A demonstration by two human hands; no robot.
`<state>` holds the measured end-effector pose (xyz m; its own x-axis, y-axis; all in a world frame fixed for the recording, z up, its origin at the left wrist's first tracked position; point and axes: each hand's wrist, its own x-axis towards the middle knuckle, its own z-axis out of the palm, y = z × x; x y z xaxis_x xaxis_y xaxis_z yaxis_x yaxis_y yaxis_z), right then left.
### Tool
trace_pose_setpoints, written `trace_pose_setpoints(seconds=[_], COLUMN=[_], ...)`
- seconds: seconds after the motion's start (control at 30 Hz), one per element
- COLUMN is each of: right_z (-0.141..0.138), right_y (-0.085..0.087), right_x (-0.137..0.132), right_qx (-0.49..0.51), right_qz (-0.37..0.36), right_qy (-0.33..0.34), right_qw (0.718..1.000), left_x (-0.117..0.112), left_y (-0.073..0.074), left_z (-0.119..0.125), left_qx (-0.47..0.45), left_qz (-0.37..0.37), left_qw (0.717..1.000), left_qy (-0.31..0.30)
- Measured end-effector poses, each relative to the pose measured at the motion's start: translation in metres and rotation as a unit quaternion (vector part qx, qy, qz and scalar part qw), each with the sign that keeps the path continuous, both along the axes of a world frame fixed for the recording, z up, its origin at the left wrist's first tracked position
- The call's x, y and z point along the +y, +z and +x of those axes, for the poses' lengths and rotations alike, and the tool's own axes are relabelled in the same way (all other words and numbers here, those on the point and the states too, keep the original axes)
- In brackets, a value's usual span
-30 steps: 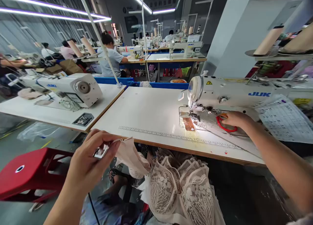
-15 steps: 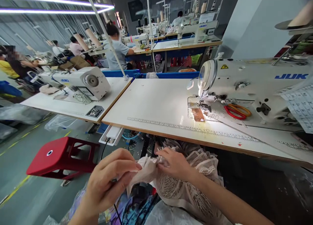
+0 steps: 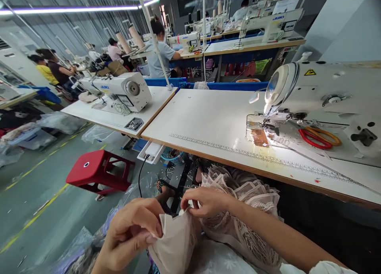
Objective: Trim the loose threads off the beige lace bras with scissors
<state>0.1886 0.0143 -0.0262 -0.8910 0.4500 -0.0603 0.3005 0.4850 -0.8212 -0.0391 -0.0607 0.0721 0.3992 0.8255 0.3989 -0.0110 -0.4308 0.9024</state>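
My left hand (image 3: 133,230) pinches the edge of a beige fabric piece (image 3: 174,242) between thumb and fingers. On the piece's other upper edge, the fingers of my right hand (image 3: 205,202) are closed too. The fabric hangs between both hands, below the table's front edge. Under my right forearm lies a heap of beige lace-trimmed fabric (image 3: 253,222) on my lap, its lower part partly hidden by the arm.
A white sewing table (image 3: 208,115) carries a sewing machine (image 3: 327,95) with a lit needle area. Red-handled scissors (image 3: 315,139) lie by it. A red stool (image 3: 98,166) stands at left beside a second sewing machine (image 3: 119,91). A person (image 3: 160,53) sits working ahead.
My hands have drawn the beige piece lower and nearer, so more of its smooth face shows. The view has turned left, shifting the tables and stool rightward.
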Motion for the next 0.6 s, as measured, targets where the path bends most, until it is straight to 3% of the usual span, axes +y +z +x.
trace_pose_setpoints(seconds=[0.17, 0.33, 0.4, 0.47, 0.53, 0.6], right_z=[0.016, 0.025, 0.027, 0.03, 0.037, 0.048], right_y=[-0.007, -0.007, 0.005, 0.021, 0.039, 0.058], right_x=[-0.029, -0.057, -0.06, -0.059, -0.053, -0.045], right_qx=[-0.001, 0.047, 0.081, 0.116, 0.135, 0.13], right_qz=[-0.073, 0.049, 0.09, 0.122, 0.15, 0.176], right_qy=[-0.02, 0.007, -0.009, -0.028, -0.04, -0.039], right_qw=[0.997, 0.998, 0.993, 0.985, 0.979, 0.975], left_x=[-0.037, -0.043, -0.034, -0.023, -0.013, -0.003], left_y=[-0.012, -0.029, -0.049, -0.078, -0.108, -0.126], left_z=[-0.008, -0.005, 0.003, 0.012, 0.019, 0.022], left_qx=[0.006, 0.066, 0.145, 0.249, 0.318, 0.35], left_qz=[-0.053, -0.157, -0.164, -0.135, -0.113, -0.093], left_qw=[0.998, 0.985, 0.973, 0.948, 0.927, 0.922], left_qy=[0.03, -0.001, 0.069, 0.142, 0.164, 0.137])
